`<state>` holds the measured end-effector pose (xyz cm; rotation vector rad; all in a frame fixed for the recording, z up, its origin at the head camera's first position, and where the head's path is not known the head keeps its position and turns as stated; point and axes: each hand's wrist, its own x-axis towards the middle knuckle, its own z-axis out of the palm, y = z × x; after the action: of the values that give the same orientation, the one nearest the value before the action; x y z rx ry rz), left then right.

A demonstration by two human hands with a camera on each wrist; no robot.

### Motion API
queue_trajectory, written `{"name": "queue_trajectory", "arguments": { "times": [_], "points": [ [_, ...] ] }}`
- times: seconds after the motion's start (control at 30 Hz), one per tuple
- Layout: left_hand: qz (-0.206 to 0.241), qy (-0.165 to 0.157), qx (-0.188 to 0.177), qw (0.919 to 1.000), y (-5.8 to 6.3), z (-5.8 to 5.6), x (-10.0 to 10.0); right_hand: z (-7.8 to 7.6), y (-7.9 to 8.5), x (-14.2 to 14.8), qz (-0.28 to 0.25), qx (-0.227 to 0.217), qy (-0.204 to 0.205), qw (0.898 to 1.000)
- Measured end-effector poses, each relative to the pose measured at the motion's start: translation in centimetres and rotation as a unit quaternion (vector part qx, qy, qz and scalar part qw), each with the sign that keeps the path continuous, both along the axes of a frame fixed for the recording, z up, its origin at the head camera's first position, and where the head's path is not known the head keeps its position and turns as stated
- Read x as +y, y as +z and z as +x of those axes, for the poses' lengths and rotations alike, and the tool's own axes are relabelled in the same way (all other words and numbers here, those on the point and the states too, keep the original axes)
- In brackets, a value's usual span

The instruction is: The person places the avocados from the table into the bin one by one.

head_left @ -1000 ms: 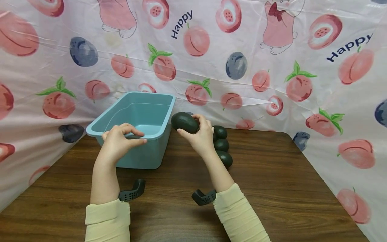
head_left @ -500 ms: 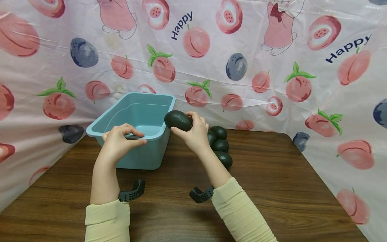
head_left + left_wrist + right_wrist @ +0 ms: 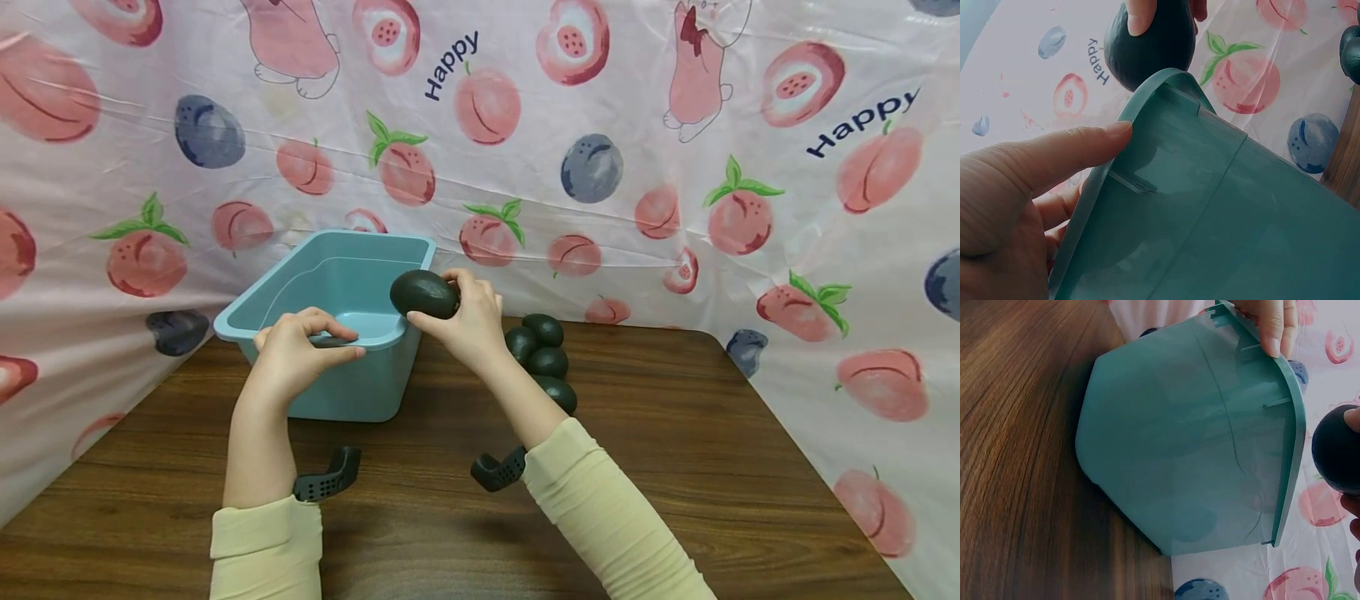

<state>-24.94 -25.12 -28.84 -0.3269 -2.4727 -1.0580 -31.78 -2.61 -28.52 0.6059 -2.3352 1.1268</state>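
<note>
A light blue plastic bin (image 3: pixel 352 383) stands on the table at the left of the head view, its open top up. My left hand (image 3: pixel 303 354) pinches the bin's near rim; the left wrist view shows the thumb on the outer side and the other fingers behind the rim. My right hand (image 3: pixel 474 323) holds a dark green avocado (image 3: pixel 422 294) by its right end, just above the bin's near right corner. In the right wrist view this avocado (image 3: pixel 1334 453) appears beside the rim, apart from it. Most of the bin's floor is out of sight.
Several more dark avocados (image 3: pixel 547 362) lie clustered on the brown wooden table (image 3: pixel 675 467), to the right of the bin and partly behind my right forearm. A fruit-patterned cloth (image 3: pixel 637 275) hangs behind the table and along both sides.
My right hand has carried the avocado leftward and slightly up, from beside the bin to over its corner. More of the clustered avocados now show. The left hand stays on the rim.
</note>
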Motion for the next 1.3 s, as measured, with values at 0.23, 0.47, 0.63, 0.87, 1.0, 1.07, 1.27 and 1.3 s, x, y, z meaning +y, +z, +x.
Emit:
{"name": "queue_trajectory", "arguments": {
  "times": [0.23,0.47,0.63,0.87,1.0,1.07,1.27,1.3],
  "points": [
    [0.002,0.002,-0.004,1.0000,0.0,0.0,0.0,-0.5,0.4,-0.5,0.032,0.000,0.001,0.999],
    [-0.002,0.002,-0.006,1.0000,0.1,0.0,0.0,-0.9,0.5,-1.0,0.058,0.008,0.002,0.998],
    [-0.003,0.003,-0.007,1.0000,0.1,0.0,0.0,-0.9,0.6,-1.5,0.066,0.008,-0.004,0.998],
    [0.001,0.002,-0.006,1.0000,0.0,0.0,0.0,-0.9,0.9,-2.3,0.090,-0.008,-0.013,0.996],
    [0.002,0.000,-0.007,1.0000,0.1,0.0,0.0,-1.1,0.9,-2.7,0.107,-0.006,-0.019,0.994],
    [0.001,0.000,-0.007,1.0000,0.1,0.0,0.0,-1.1,1.0,-2.9,0.111,-0.006,-0.020,0.994],
    [0.002,0.000,-0.007,1.0000,0.2,0.0,0.0,-1.2,1.0,-3.1,0.118,-0.010,-0.023,0.993],
    [0.002,0.000,-0.007,1.0000,0.2,0.0,0.0,-1.2,1.0,-3.2,0.120,-0.010,-0.024,0.992]
  ]
}}
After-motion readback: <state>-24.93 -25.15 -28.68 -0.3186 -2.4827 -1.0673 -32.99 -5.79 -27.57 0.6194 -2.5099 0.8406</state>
